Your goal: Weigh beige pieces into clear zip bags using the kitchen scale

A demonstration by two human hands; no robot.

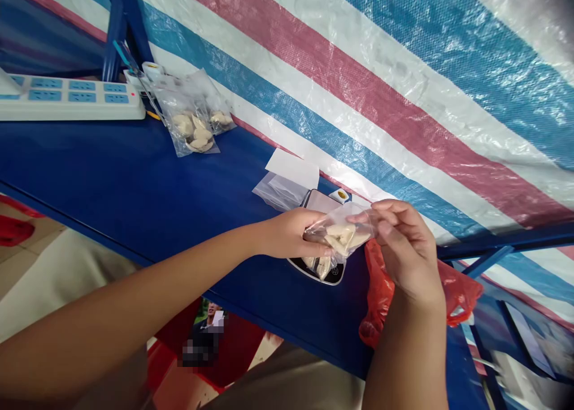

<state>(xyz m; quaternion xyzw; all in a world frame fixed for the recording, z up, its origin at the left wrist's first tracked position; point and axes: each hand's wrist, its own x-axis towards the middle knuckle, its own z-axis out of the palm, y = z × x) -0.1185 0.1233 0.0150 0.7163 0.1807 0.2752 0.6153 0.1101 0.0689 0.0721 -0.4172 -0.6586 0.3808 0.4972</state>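
A small clear plastic bag (344, 235) with pale, flat pieces inside is held between both hands. My left hand (296, 233) closes round its left side, thumb on top. My right hand (408, 248) pinches the bag's right edge between thumb and fingers. Underneath lies a digital scale (337, 275), mostly covered by the bag and my left hand. More pale pieces (323, 268) show just below the held bag, over the scale; whether they belong to a second bag I cannot tell.
Beyond the scale lie empty clear bags (280, 190) and a white card (293, 168). A red plastic bag (379, 296) is beside my right wrist. Filled bags (195, 132) and a white power strip (76, 99) sit at the left. Striped sheeting (359, 93) borders the blue table (112, 177).
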